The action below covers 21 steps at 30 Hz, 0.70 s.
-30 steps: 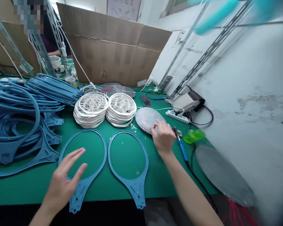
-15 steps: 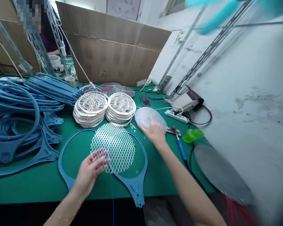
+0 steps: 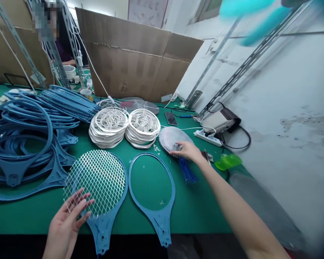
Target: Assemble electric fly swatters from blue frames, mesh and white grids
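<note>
A round white metal mesh disc (image 3: 102,180) is held at its lower left edge by my left hand (image 3: 67,219). The disc lies over the ring of a blue racket frame (image 3: 101,228), jutting past its left side. A second blue racket frame (image 3: 162,221) lies to its right with the bare green mat inside its ring. My right hand (image 3: 187,150) is at the near edge of a stack of mesh discs (image 3: 171,136), its thumb and fingers pinching the edge. Thin blue wires (image 3: 187,171) fan out below that hand from the stack.
Many blue racket frames (image 3: 24,122) are heaped at left. Two piles of white rings (image 3: 109,126) stand at the back before a cardboard sheet (image 3: 135,61). A phone (image 3: 170,118), a power strip (image 3: 208,137) and a green plastic piece (image 3: 228,162) lie at right.
My left hand has carried the mesh disc leftward over the left racket frame. My right hand has shifted from the top of the stack to its near edge, and blue wires now show there.
</note>
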Tool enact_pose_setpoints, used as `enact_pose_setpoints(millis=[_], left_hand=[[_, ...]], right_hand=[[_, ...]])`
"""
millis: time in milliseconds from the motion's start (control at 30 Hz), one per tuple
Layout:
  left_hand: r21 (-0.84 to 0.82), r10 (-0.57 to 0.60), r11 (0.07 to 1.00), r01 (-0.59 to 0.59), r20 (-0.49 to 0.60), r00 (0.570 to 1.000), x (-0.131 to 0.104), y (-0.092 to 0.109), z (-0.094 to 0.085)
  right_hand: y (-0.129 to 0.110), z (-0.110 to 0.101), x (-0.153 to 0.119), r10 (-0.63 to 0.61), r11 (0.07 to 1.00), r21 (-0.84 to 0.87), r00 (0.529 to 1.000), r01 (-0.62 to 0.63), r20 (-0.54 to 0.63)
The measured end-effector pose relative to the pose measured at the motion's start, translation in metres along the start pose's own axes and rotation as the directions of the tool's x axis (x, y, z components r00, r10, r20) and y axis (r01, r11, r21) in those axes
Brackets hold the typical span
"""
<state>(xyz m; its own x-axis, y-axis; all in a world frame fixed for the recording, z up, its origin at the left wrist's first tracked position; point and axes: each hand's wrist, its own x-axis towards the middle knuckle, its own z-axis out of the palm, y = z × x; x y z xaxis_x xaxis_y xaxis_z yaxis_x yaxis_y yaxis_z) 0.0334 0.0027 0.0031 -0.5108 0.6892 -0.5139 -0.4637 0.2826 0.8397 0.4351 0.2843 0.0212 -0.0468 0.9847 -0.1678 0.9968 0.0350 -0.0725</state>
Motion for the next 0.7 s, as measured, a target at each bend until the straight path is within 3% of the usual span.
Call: enact_pose_setpoints(millis=[200, 367, 467, 567, 700], left_hand=[[-0.038, 0.096, 0.995, -0.097, -0.014, 0.995, -0.010, 0.031, -0.002], [-0.033, 0.109, 0.994, -0.109, -0.001, 0.994, -0.003, 0.032, -0.007], [-0.020, 0.093, 0.995, -0.093, 0.012, 0.996, 0.001, 0.025, -0.013], [-0.011, 0.077, 0.997, -0.076, 0.029, 0.997, 0.003, 0.019, -0.016], [0.012, 0.066, 0.998, -0.067, 0.059, 0.996, 0.003, 0.017, -0.010]], right_hand=[[0.003, -0.003, 0.006, -0.020, 0.999, 0.048, 1.000, 0.020, -0.003], [0.008, -0.011, -0.003, -0.037, 0.997, 0.073, 0.999, 0.039, -0.030], [0.015, -0.010, -0.022, 0.114, 0.990, 0.098, 0.987, -0.103, -0.113], [0.019, 0.003, -0.046, 0.277, 0.952, 0.167, 0.955, -0.257, -0.105], [0.018, 0.024, -0.065, 0.300, 0.926, 0.269, 0.949, -0.265, -0.095]])
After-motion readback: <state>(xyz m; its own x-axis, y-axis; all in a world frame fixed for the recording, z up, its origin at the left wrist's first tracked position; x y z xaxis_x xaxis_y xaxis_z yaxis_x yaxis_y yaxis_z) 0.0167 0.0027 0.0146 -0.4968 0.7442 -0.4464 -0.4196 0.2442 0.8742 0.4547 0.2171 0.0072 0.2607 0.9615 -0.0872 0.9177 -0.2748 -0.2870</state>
